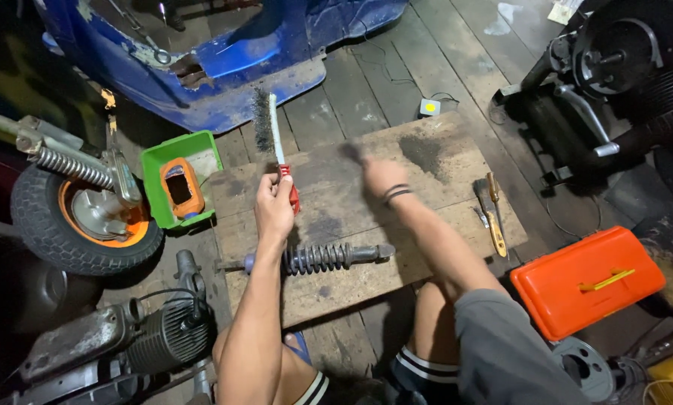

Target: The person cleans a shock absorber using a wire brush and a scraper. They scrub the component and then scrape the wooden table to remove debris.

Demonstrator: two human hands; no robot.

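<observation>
The left hand (275,206) gripped a wire brush (271,135) by its red handle, bristles pointing to twelve o'clock. The right hand (381,176), blurred, hovered over the board (441,202) at three o'clock of the brush; its grip could not be told. A shock absorber (318,258) lay at six o'clock of both hands, untouched.

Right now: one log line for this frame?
left hand: grips wire brush, bristles up | right hand: blurred, over wooden board | shock absorber: lying on board, untouched
</observation>
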